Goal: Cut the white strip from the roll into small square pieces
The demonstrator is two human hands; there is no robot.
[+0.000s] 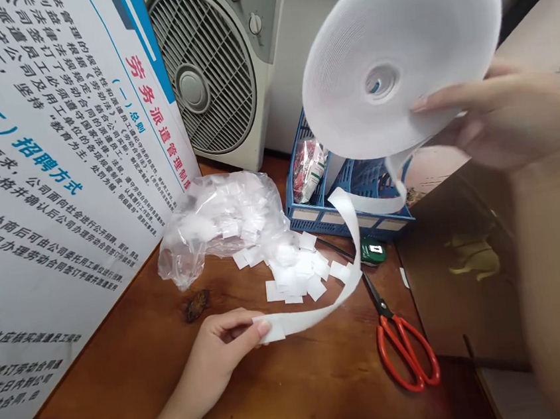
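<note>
Wooden desk (304, 393) beneath both hands — the right hand (500, 116) grips a raised tape roll (402, 43), the left hand (220, 352) pinches the free end of its strip (321, 312), stretched lengthwise between them; scissors (405, 350) lie nearer the left.

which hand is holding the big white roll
The right hand, raised with the white tape roll; the left hand only pinches the loose strip end.

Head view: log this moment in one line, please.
right hand: holds tape roll, raised | left hand: pinches strip end near table | scissors: lying on table, untouched | cut squares: piled beside plastic bag
</note>
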